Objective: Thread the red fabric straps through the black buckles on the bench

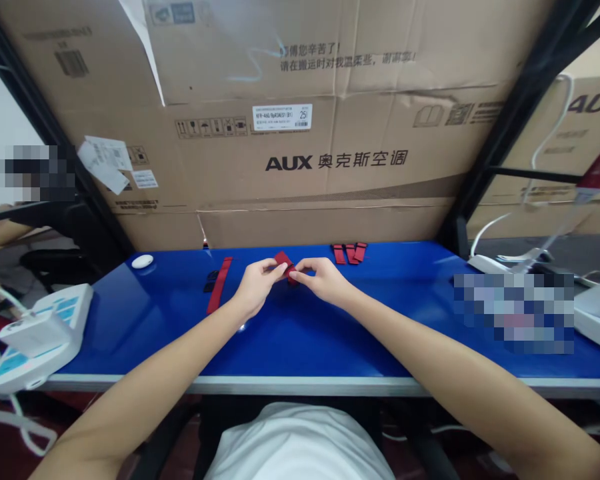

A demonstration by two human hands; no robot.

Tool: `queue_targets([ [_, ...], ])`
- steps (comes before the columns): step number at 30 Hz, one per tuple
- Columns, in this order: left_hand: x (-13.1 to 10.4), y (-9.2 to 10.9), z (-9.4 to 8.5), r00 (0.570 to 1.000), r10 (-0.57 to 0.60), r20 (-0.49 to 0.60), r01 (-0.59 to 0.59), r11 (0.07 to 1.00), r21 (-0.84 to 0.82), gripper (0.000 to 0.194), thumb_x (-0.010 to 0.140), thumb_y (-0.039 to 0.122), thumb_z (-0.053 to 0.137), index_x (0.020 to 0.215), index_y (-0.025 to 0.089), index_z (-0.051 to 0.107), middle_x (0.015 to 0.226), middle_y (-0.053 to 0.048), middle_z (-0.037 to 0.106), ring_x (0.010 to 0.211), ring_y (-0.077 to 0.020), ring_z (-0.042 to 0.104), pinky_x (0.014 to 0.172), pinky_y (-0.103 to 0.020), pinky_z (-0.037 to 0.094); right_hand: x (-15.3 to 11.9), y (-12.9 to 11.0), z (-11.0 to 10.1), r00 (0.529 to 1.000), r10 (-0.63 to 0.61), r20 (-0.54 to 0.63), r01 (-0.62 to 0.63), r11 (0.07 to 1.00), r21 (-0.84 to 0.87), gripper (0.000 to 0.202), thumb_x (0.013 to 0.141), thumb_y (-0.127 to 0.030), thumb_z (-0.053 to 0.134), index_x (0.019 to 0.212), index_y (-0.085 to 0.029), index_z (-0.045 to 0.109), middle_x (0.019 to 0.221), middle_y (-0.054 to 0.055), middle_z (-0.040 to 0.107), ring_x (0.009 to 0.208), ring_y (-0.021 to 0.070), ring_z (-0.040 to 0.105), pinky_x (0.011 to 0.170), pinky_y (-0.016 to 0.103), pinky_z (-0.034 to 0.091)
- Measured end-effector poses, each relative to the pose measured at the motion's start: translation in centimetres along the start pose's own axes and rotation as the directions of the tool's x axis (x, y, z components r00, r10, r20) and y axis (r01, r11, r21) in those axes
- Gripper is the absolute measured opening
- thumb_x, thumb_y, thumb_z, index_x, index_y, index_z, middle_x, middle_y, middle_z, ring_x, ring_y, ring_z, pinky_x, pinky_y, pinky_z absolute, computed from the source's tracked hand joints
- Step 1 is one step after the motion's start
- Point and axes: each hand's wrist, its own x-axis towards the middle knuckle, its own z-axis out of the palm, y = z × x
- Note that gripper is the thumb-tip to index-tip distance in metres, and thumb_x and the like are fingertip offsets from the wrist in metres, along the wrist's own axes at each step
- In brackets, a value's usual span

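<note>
Over the middle of the blue table, my left hand [259, 283] and my right hand [321, 277] pinch one short red strap [283, 258] between thumbs and fingers. Its lower end looks dark, but fingers partly cover it, so I cannot make out whether a buckle is there. To the left of my left hand lies a longer red strap [221, 285], flat on the table. Black buckles [211, 281] rest beside that strap. Beyond my right hand, several short red straps with black ends [349, 253] lie in a row near the back edge.
A large cardboard box [230, 160] stands upright behind the blue table [300, 347]. At left are a white power strip [75, 327] with a plugged-in charger and a small white round object [143, 261]. Black frame posts flank the table. A person [55, 207] sits at far left.
</note>
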Motion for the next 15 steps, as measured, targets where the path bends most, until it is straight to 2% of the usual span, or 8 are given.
queue_targets([
  [5, -0.31, -0.14, 0.11, 0.999, -0.007, 0.036, 0.003, 0.995, 0.103, 0.03, 0.071, 0.041, 0.075, 0.082, 0.014, 0.07, 0.083, -0.004, 0.069, 0.081, -0.0178, 0.062, 0.083, -0.032, 0.047, 0.06, 0.18, 0.11, 0.998, 0.021, -0.052, -0.021, 1.0, 0.009, 0.022, 0.079, -0.035, 0.063, 0.073, -0.016, 0.069, 0.074, 0.005, 0.071, 0.07, 0.0178, 0.063, 0.069, 0.029, 0.047],
  [11, 0.05, -0.28, -0.3, 0.999, 0.035, -0.024, -0.033, 0.996, 0.082, 0.026, 0.072, 0.038, 0.074, 0.084, 0.015, 0.071, 0.087, -0.005, 0.07, 0.084, -0.0187, 0.064, 0.086, -0.033, 0.047, 0.08, 0.13, -0.21, 1.0, 0.015, 0.01, -0.015, 0.999, -0.043, 0.02, 0.08, -0.035, 0.063, 0.075, -0.016, 0.07, 0.08, 0.005, 0.073, 0.076, 0.0183, 0.064, 0.075, 0.029, 0.046],
  [15, -0.17, -0.29, 0.06, 1.0, -0.017, 0.013, 0.016, 0.999, 0.047, 0.029, 0.07, 0.037, 0.077, 0.087, 0.014, 0.071, 0.09, -0.007, 0.07, 0.086, -0.0215, 0.065, 0.089, -0.039, 0.05, 0.23, 0.4, -0.24, 1.0, 0.026, -0.003, -0.026, 0.998, -0.065, 0.02, 0.079, -0.033, 0.063, 0.071, -0.017, 0.069, 0.076, 0.005, 0.072, 0.074, 0.0185, 0.064, 0.074, 0.03, 0.046],
])
